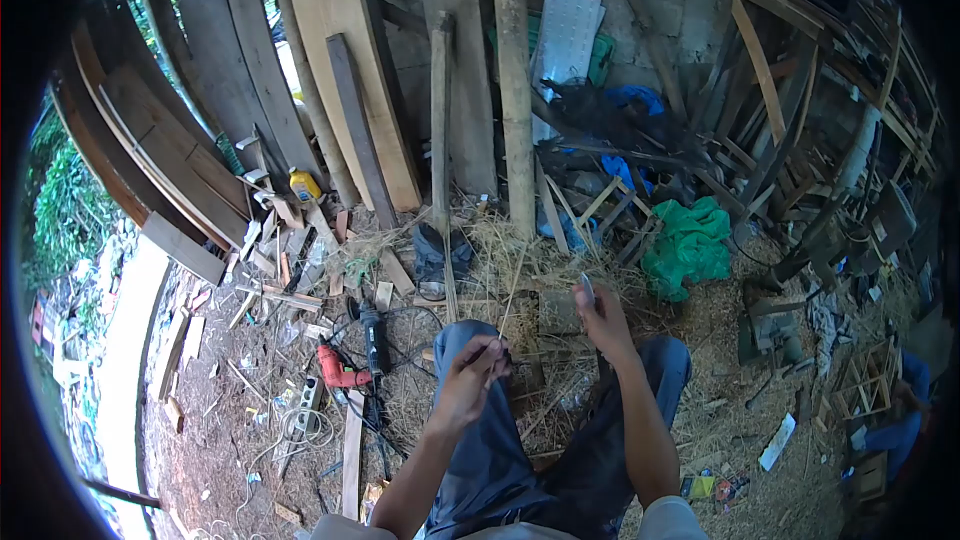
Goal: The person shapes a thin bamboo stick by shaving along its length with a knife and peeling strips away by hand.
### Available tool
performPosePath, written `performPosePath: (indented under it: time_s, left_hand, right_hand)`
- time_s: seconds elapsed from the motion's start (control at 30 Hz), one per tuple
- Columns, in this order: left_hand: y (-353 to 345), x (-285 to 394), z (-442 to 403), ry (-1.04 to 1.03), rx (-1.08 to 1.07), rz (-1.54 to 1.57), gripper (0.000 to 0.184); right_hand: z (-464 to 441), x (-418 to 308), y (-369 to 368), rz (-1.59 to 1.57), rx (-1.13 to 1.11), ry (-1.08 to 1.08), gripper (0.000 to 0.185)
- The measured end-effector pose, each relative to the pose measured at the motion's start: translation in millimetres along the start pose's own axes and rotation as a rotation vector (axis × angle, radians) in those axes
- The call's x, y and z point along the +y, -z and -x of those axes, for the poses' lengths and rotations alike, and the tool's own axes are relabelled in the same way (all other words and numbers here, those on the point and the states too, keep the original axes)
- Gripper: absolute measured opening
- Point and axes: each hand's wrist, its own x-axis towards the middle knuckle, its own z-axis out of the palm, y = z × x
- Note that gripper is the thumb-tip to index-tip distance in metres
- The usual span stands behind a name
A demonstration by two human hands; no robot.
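Note:
Above my left knee, my left hand [472,380] is closed on a thin pale strip [514,285], which rises up and slightly right from the fingers. My right hand [603,320], above the right knee, is closed around a small tool with a short shiny metal end [587,286]; its handle is hidden in the fingers. The two hands are apart. Straw and shavings [560,340] cover the ground between and beyond my knees.
A red power tool [340,368], a dark grinder-like tool [373,335] and a power strip [304,410] with cords lie left. Planks [350,80] lean ahead. A green plastic bag [688,248] is right of centre. Part of another person [905,405] shows at far right.

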Motion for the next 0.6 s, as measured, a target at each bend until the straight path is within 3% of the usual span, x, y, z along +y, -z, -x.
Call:
performPosePath:
  time_s: [0.03,0.17,0.23,0.37,0.43,0.6]
  left_hand:
    - [-3,-1,-6,-0.053,0.008,0.006,0.011]
    - [-6,-8,-26,-0.14,0.069,-0.046,0.011]
    - [-7,-9,-31,-0.178,0.073,-0.06,0.01]
    - [-7,-17,-40,-0.271,0.136,-0.126,0.01]
    - [-8,-19,-43,-0.373,0.149,-0.176,0.011]
    - [1,-22,-50,-0.38,0.157,-0.247,0.009]
  right_hand:
    - [1,2,-5,0.23,0.057,0.18,0.027]
    - [9,-4,-16,0.247,0.01,0.269,0.028]
    - [14,-18,-23,-0.036,-0.087,-0.018,0.028]
    - [21,-17,-34,-0.034,-0.228,-0.038,0.025]
    - [23,-14,-39,0.077,-0.306,0.14,0.021]
    - [21,-13,-37,0.112,-0.3,0.065,0.021]
